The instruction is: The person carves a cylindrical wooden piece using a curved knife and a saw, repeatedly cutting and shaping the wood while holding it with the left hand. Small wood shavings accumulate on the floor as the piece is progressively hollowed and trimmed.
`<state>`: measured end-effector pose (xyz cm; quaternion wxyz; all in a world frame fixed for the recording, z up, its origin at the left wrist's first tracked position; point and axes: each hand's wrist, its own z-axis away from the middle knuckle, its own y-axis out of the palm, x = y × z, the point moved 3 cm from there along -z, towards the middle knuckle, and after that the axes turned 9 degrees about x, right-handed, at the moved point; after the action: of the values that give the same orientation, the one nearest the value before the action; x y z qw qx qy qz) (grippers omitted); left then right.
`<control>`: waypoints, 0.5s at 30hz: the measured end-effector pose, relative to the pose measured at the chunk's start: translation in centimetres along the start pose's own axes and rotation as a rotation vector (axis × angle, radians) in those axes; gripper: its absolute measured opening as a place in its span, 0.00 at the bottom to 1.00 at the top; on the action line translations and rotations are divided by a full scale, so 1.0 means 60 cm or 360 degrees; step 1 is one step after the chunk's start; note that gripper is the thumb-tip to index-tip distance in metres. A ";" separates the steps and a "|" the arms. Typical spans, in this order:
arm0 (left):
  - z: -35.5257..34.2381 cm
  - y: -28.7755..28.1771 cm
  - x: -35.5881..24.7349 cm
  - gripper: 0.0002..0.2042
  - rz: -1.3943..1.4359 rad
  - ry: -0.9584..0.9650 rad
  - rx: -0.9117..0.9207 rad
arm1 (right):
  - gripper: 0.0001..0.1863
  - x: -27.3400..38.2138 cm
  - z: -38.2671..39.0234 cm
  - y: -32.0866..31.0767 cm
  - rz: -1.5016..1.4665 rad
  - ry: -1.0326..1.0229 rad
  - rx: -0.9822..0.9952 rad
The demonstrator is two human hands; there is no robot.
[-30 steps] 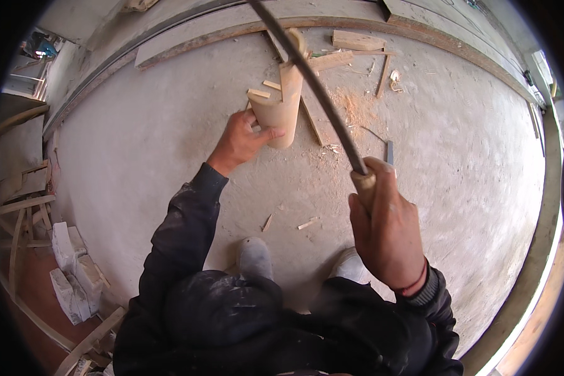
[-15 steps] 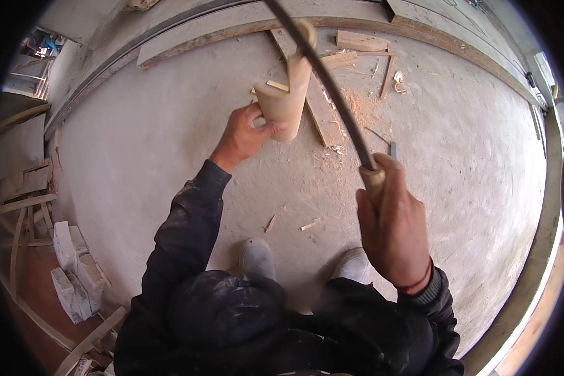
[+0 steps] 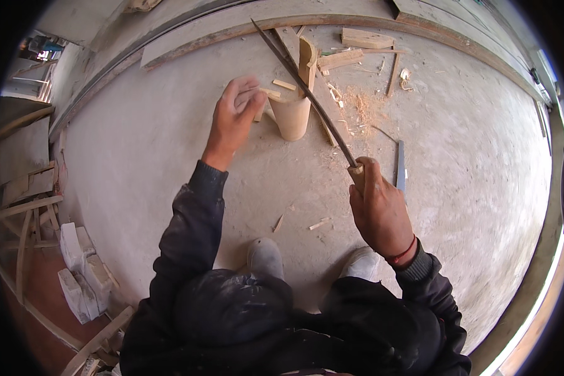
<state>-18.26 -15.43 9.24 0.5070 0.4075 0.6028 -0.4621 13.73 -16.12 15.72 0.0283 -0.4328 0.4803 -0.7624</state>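
Note:
My right hand (image 3: 382,210) grips the short wooden handle of a long, narrow, dark blade (image 3: 323,114). It looks like a machete, and its tip points up and to the left. Behind the blade a pale, rounded wooden piece (image 3: 290,120) stands on the floor, cup-like below with a tall strip rising from its far right side. Just left of this piece, my left hand (image 3: 232,119) is in the air with fingers apart and slightly blurred. Small pale sticks (image 3: 284,84) show by its fingertips; whether the hand touches one is hard to see.
Beyond the piece lies a plank (image 3: 326,103), with wood blocks (image 3: 366,39) and shavings (image 3: 366,109) to its right. A saw-like flat blade (image 3: 401,166) lies right of my right hand. White blocks (image 3: 78,269) and scrap wood crowd the left. A long beam (image 3: 232,37) borders the far side.
My left hand has let go of the wooden piece and moved up and left. The piece, tilted before, now stands upright. The blade has swung lower and left, with its tip now in view.

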 end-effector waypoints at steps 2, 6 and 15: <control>-0.013 -0.009 0.019 0.27 0.0139 -0.0122 -0.0034 | 0.22 -0.002 0.006 0.006 0.0004 -0.0035 -0.0023; -0.012 -0.076 0.116 0.21 -0.0288 -0.0391 -0.0150 | 0.22 -0.016 0.012 0.011 0.0035 -0.0128 -0.0087; -0.014 0.044 0.211 0.15 -0.1538 -0.0183 0.0254 | 0.25 -0.099 0.076 0.049 -0.0043 0.0159 -0.0083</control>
<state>-17.87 -13.69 -3.59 0.2343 0.0928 0.6567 -0.7108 19.45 -18.19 10.48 -0.0172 -0.4012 0.4949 -0.7706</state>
